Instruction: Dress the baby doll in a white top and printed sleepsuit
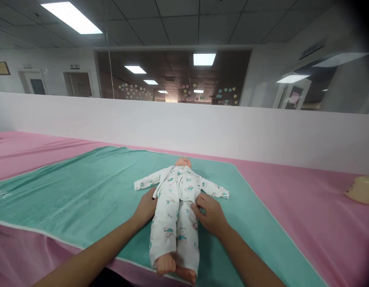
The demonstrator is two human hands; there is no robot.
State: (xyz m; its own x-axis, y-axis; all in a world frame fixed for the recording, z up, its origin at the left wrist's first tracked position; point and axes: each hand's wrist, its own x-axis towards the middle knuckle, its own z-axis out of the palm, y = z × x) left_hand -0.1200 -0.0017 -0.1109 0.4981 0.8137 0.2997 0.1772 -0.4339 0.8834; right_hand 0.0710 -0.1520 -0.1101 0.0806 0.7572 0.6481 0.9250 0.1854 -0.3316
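Note:
A baby doll (183, 162) lies on its back on a green towel (82, 191), feet toward me. It wears a white printed jacket (188, 184) and matching trousers (164, 223); its bare feet stick out at the bottom. At the doll's left-hand side in the picture, my left hand (146, 207) is against the hip, its fingertips hidden under the jacket's edge. On the opposite hip, my right hand (210, 212) has its fingers curled in a pinch at the cloth where jacket and trousers meet. Both printed sleeves lie spread out sideways.
Pink cloth (306, 199) covers the table around the towel. A low white partition (172, 127) runs along the far side. At the right edge sits a beige object (362, 189), partly cut off. Behind the partition are doors and a wide window (172, 75).

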